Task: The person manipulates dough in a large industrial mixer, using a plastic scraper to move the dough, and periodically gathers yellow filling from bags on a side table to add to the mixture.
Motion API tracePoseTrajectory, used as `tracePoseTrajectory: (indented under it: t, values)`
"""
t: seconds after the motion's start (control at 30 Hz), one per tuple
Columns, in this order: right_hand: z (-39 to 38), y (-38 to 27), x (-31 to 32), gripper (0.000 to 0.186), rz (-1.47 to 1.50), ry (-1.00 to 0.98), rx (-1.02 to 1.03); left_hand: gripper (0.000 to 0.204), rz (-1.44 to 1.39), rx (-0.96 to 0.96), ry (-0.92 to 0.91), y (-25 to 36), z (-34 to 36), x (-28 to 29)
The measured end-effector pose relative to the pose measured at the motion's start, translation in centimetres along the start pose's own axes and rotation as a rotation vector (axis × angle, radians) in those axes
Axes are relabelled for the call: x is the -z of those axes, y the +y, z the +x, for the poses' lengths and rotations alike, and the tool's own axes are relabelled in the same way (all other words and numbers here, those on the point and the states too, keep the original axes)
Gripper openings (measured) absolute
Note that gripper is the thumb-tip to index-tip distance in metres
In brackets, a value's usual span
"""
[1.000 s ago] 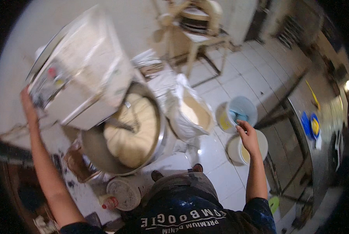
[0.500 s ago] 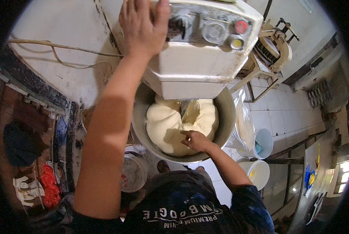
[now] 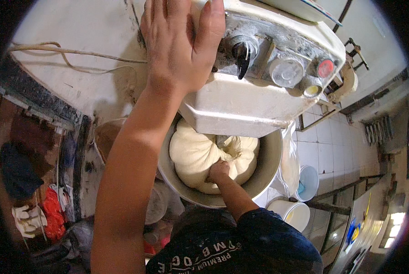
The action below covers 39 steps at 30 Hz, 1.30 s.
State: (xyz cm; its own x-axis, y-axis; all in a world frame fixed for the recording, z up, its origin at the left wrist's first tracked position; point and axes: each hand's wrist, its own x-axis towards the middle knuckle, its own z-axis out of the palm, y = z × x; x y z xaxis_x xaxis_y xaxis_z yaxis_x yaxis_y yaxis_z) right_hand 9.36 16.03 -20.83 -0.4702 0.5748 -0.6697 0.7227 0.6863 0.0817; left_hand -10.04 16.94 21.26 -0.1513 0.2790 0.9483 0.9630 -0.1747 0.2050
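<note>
"One left hand (image 3: pixel 179 50) looms largest, at the upper left of centre. How is it held?"

"Palm down over the left edge of a white mixer (image 3: pixel 243 102), fingers long, thumb held apart from them. The top edge of the frame cuts off some fingertips."

"What sits beside it?"

"To its right, on the mixer's floury panel: a black knob (image 3: pixel 242 59), then a round clear cover (image 3: pixel 286 72), a red button (image 3: pixel 326 68) and a yellow button (image 3: pixel 312 90)."

"And the right hand?"

"Below, at the centre, the right hand (image 3: pixel 219 171) is against pale dough (image 3: pixel 193 155), fingers curled and fingertips hidden. I cannot tell whether it is pinching or pressing."

"Where is the dough?"

"At the centre of the frame, a folded, bulging mass inside a metal bowl (image 3: pixel 269 171), under the mixer head."

"Farther off?"

"Right of the bowl, a white sack (image 3: pixel 290 166); near it, a pale blue bucket (image 3: pixel 310 176) and a white bucket (image 3: pixel 302 219). Toward the right edge, a long table (image 3: pixel 366 208), then a bright window (image 3: pixel 395 228)."
</note>
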Motion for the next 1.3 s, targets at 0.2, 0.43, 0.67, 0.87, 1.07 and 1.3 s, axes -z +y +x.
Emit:
tracePoseTrajectory:
  t: [0.2,0.43,0.67,0.87,1.07,1.3]
  values:
    - [1.5,4.4,0.9,0.025,0.054,0.131,0.175,0.014,0.325,-0.419,0.044,-0.7,-0.2,0.2]
    - [-0.2,11.4,2.8,0.028,-0.232,0.192,0.498,0.012,0.359,-0.537,0.101,0.2,0.2,-0.2]
    - [-5.2,6.4,8.9,0.047,-0.063,-0.071,0.427,0.017,0.265,-0.407,0.075,-1.5,-0.3,-0.3]
    - [-2.6,1.4,2.7,0.049,-0.15,0.167,0.275,0.026,-0.038,-0.032,0.029,-0.9,-0.5,-0.3]
    - [-0.1,4.7,2.2,0.024,-0.118,0.081,0.272,0.027,-0.025,-0.085,0.043,-1.6,-0.5,-0.3]
    - [-3.6,8.8,5.6,0.027,-0.276,-0.019,0.24,0.023,0.037,-0.069,0.021,0.3,-0.1,0.4]
